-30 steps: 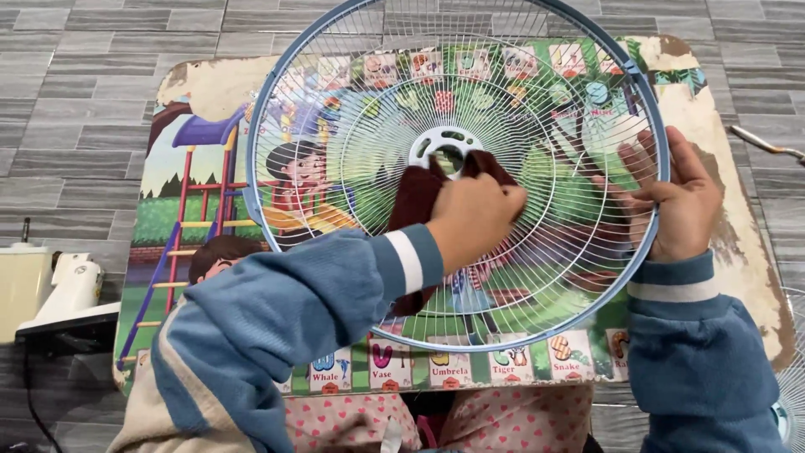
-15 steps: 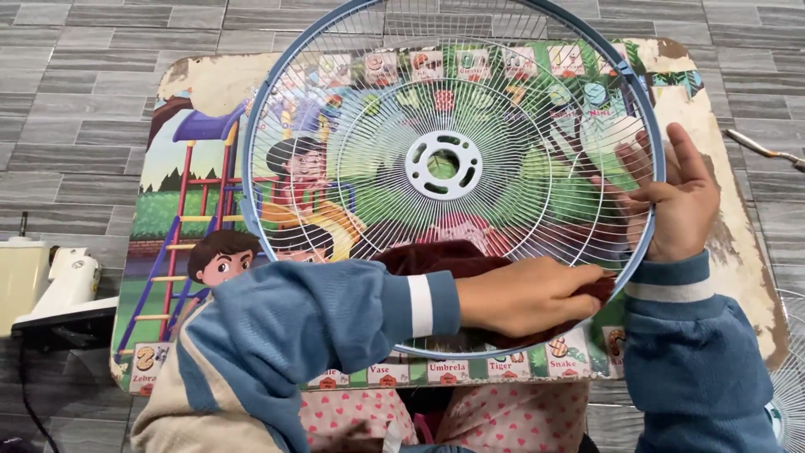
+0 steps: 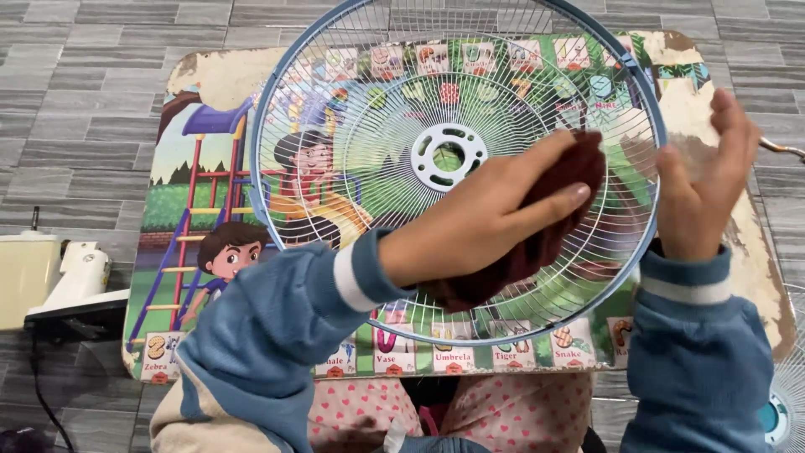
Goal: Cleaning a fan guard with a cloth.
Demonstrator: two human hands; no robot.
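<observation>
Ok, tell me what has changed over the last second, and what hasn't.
The left hand has swept the dark red cloth from the grille's hub down to its lower rim, then up to the right side. The right hand has shifted from gripping the right rim with fingers through the wires to a looser hold at the edge. The fan grille stays over the picture board.

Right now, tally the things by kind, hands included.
Fan grilles: 2, held one and one at the frame's right edge
Cloths: 1, dark red
Picture boards: 1
Fan bases: 1, white
Hands: 2, left and right
Total: 7
</observation>
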